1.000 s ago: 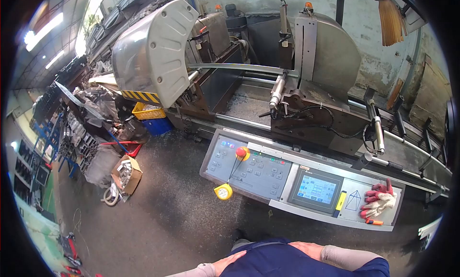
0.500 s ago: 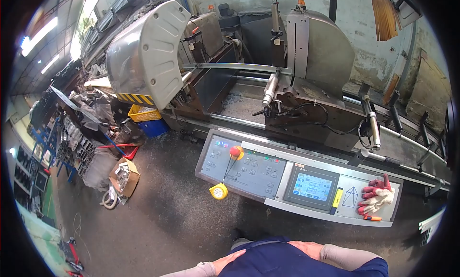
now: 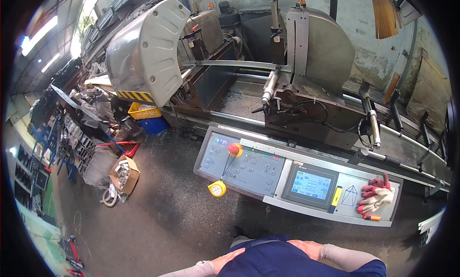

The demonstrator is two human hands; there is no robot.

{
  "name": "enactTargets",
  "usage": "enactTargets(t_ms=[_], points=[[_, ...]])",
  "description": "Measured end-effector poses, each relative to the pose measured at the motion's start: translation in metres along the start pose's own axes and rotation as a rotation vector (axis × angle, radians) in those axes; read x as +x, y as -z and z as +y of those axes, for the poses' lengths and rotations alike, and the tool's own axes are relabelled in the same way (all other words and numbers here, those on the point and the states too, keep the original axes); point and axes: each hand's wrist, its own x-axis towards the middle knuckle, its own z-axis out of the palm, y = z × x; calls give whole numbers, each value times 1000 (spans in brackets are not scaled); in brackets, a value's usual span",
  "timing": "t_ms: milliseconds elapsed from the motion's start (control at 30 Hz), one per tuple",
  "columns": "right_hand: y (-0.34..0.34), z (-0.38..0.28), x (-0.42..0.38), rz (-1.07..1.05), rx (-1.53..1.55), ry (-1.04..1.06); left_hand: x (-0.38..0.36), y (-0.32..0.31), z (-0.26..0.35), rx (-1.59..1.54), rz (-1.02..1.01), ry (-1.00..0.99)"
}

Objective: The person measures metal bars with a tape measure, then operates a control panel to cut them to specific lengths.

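Observation:
Both of my hands rest against the dark blue garment (image 3: 268, 259) at my waist. My left hand (image 3: 227, 260) lies flat on its left side, and my right hand (image 3: 307, 248) lies flat on the right; neither holds anything I can see. In front of me stands a control panel (image 3: 239, 183) with buttons, a red knob (image 3: 234, 149) and a lit touchscreen (image 3: 310, 185). A yellow tape measure (image 3: 217, 188) hangs by a cord from the knob. On the panel's right part lie a yellow marker (image 3: 336, 199), red-and-white work gloves (image 3: 376, 196) and an orange-and-black object (image 3: 372, 217).
Behind the panel is a large cutting machine with a raised guard (image 3: 160, 51) and a long metal profile (image 3: 235, 64) across it. At left, a cardboard box (image 3: 132, 175) of offcuts, a yellow crate (image 3: 145, 113) and a blue bin (image 3: 154, 126) stand on the floor (image 3: 163, 229).
The view has shifted very slightly. Both hands keep the same place at my waist, and the things on the panel lie as before.

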Motion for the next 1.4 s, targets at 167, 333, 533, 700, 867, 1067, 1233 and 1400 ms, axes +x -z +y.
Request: enactTargets(t_ms=[167, 333, 533, 700, 867, 1067, 1233, 1400], points=[[3, -5, -2, 5, -7, 4, -2, -3, -13, 54, 6, -45], [-2, 1, -3, 19, -4, 19, 0, -1, 1, -9, 16, -36], [-4, -2, -2, 35, -11, 6, -1, -1, -4, 28, 8, 4], [-4, -4, 0, 38, -17, 26, -3, 0, -2, 10, 17, -35], [-8, 2, 1, 43, -21, 58, -8, -5, -17, 82, 42, -69], [-7, -2, 2, 24, -13, 36, -8, -5, -16, 58, 42, -59], [-6, -3, 2, 24, -13, 36, -8, -4, -10, 79, 49, -58], [-5, -7, 0, 42, -48, 42, -7, -6, -15, 75, 55, -75]])
